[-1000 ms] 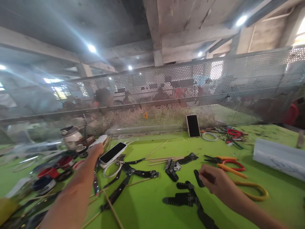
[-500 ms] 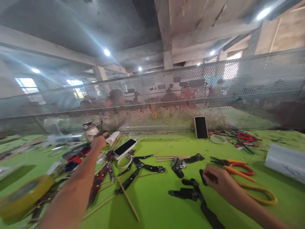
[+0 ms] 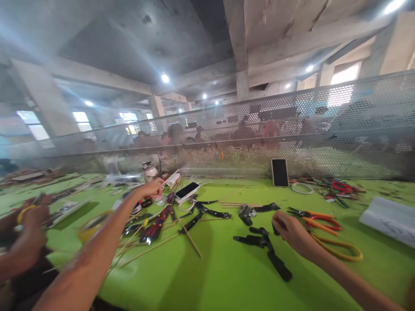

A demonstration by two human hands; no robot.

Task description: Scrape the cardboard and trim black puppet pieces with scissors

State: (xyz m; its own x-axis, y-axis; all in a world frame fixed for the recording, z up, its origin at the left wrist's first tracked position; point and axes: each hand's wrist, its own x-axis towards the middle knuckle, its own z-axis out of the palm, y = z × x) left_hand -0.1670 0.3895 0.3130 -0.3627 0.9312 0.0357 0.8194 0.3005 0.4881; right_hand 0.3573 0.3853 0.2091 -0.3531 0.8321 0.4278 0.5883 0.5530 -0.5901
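Observation:
My left hand [image 3: 153, 187] reaches far over the table, its fingers closed on a thin wooden stick [image 3: 171, 176] that points up and right. Close by it are a bottle [image 3: 149, 171], a white roll holding more sticks [image 3: 173, 180] and a flat-lying phone [image 3: 187, 190]. My right hand [image 3: 288, 227] is closed on a small black strap piece [image 3: 275, 230], mostly hidden by the fingers. Left of it lies a branched black strap assembly [image 3: 264, 242]. Farther left, another black strap assembly [image 3: 202, 210] rests near crossed wooden sticks [image 3: 191, 239].
Orange-handled pliers [image 3: 313, 214] and yellow-handled scissors [image 3: 340, 250] lie right of my right hand. A phone [image 3: 279, 172] leans upright against the mesh partition [image 3: 233, 151]. A plastic-wrapped roll [image 3: 389, 220] sits far right. At left, a co-worker's hands [image 3: 32, 224] hold a yellow-handled tool, beside a tape roll [image 3: 86, 229].
The view has swung left, bringing the co-worker's hands into sight. My left hand now shows a stick in its fingers. My right hand stays near the black straps with its piece.

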